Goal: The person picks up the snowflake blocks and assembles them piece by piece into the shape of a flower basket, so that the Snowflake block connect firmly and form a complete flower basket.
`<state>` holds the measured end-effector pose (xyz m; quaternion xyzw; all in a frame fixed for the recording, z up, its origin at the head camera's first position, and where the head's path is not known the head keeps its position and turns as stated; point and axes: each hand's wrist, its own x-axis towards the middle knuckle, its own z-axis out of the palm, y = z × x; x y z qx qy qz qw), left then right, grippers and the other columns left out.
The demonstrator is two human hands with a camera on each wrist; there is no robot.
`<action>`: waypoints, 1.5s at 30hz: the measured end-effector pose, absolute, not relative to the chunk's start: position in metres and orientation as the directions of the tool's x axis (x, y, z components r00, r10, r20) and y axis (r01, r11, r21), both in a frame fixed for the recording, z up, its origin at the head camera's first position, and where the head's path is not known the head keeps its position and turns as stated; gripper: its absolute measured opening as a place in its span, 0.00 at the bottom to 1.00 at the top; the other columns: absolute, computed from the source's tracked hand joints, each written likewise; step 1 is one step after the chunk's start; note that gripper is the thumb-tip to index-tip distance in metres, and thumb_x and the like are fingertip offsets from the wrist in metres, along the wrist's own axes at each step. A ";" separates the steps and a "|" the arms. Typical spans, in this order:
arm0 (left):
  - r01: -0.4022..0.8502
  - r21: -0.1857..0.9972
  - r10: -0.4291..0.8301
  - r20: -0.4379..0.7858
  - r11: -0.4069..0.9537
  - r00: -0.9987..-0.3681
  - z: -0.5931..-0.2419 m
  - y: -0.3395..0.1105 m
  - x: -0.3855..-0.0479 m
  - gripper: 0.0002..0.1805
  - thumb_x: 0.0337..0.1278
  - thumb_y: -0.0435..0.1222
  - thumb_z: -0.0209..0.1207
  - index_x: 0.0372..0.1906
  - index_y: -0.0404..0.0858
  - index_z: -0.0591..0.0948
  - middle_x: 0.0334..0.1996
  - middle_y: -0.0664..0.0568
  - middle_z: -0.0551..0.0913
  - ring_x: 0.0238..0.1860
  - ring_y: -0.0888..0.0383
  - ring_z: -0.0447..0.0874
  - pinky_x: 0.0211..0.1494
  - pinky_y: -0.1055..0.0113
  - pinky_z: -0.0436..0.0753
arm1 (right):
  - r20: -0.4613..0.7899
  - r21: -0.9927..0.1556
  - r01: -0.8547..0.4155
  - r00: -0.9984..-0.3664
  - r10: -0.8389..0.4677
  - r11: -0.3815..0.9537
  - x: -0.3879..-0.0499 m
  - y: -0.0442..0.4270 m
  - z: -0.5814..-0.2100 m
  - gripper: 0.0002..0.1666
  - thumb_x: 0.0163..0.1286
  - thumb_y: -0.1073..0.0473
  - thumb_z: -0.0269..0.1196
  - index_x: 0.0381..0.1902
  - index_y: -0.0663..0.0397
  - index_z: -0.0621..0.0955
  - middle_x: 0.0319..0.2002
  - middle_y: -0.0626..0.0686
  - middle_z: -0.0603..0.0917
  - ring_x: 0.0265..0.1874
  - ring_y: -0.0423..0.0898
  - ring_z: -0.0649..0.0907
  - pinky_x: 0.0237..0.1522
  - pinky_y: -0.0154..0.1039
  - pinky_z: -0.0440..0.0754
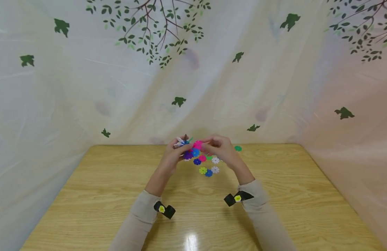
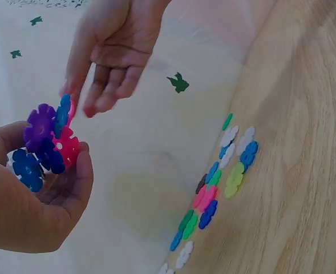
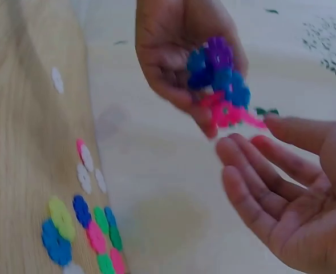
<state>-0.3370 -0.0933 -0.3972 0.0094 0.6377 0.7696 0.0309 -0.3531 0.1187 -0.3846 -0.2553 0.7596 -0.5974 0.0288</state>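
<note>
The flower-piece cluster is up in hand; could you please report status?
Left hand holds cluster. Right hand touching a pink piece on it. Loose flower pieces lying on table; nothing visibly in the way.

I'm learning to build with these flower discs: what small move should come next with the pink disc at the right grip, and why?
Probably press the outermost pink disc gently toward the cluster of flower discs. The right grip has its thumb at that disc's edge, while the left grip holds the cluster; whether the disc is fully slotted in isn't clear.
</note>
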 end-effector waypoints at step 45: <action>-0.079 0.991 0.183 -0.058 -0.110 -0.981 -0.406 -0.091 -0.339 0.25 0.72 0.38 0.59 0.68 0.32 0.73 0.70 0.43 0.74 0.58 0.55 0.81 0.52 0.71 0.83 | 0.350 -0.909 -0.392 -0.903 -0.250 0.140 -0.357 0.122 -0.388 0.12 0.73 0.64 0.64 0.47 0.69 0.80 0.40 0.67 0.84 0.32 0.43 0.87 0.36 0.33 0.88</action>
